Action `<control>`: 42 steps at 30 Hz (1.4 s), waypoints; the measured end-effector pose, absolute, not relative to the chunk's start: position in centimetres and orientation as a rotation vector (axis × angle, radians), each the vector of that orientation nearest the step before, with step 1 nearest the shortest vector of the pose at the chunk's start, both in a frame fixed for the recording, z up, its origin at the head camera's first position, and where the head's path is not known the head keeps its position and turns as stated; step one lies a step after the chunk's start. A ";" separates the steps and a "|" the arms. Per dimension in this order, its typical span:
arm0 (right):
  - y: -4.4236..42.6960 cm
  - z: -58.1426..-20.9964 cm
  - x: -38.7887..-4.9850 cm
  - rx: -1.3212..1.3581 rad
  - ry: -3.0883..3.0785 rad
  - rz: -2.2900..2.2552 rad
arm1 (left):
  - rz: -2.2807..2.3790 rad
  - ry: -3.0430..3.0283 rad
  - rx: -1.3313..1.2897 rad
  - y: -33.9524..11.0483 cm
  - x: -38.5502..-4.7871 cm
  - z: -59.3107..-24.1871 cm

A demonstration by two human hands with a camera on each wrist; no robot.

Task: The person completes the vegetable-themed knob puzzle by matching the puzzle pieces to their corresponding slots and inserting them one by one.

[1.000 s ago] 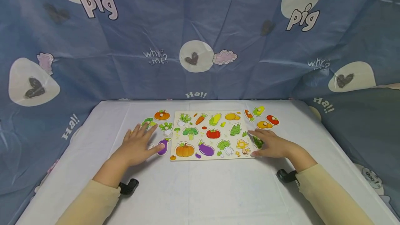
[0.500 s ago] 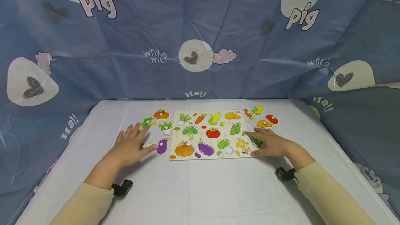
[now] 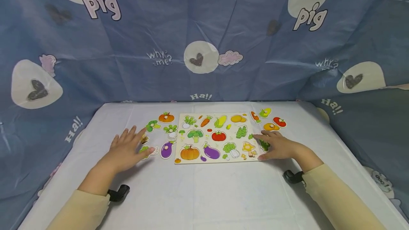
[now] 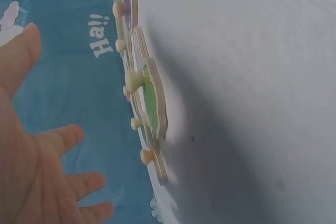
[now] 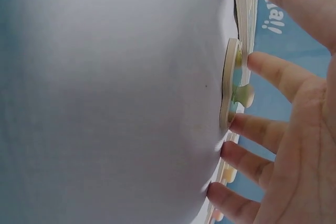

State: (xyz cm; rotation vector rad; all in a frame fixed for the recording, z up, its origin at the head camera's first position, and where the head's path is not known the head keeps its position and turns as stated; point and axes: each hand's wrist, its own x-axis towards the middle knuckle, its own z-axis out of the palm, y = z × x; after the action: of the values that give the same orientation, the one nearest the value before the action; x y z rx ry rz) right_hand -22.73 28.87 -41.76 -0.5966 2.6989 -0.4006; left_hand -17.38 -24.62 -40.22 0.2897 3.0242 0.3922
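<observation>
My left hand [image 3: 123, 152], fingers spread, is over the pieces left of the wooden vegetable puzzle board [image 3: 230, 136]. Near its thumb lie a bok choy piece [image 3: 145, 152], partly covered, and an eggplant piece [image 3: 166, 151]; a mushroom piece [image 3: 144, 138] shows by its fingers. In the left wrist view, knobbed pieces such as a green one [image 4: 151, 100] lie apart from that hand. My right hand [image 3: 281, 147] is at the board's right edge with fingers extended, beside a dark green knobbed piece [image 3: 264, 145]. It grips nothing; its lower fingertips rest near the white cloth [image 5: 157, 103].
Left of the board are broccoli [image 3: 152, 126], turnip [image 3: 170, 130] and pumpkin [image 3: 166, 117] pieces. Beyond the right hand lie carrot [image 3: 255, 117], corn [image 3: 265, 112], tomato [image 3: 279, 121] and potato [image 3: 271, 127] pieces. A blue printed curtain [image 3: 143, 81] stands behind the table.
My left hand has drawn back to the left, uncovering the bok choy and mushroom pieces and more of the broccoli piece. The right hand and the board stay in place.
</observation>
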 end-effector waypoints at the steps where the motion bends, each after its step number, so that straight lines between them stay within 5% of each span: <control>1: 28.9 -41.8 -22.7 -0.595 2.698 -0.403 | 0.393 3.025 0.291 -24.8 -17.4 -40.3; 42: 28.5 -41.1 -22.8 -0.560 2.644 -0.392 | 0.531 3.044 0.402 -25.4 -17.6 -41.3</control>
State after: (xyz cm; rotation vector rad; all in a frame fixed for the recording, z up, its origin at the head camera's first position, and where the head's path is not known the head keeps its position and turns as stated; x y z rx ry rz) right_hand -22.76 28.50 -41.05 -0.5599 2.6441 -0.3921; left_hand -17.62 -25.44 -41.26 0.4025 3.0437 0.5306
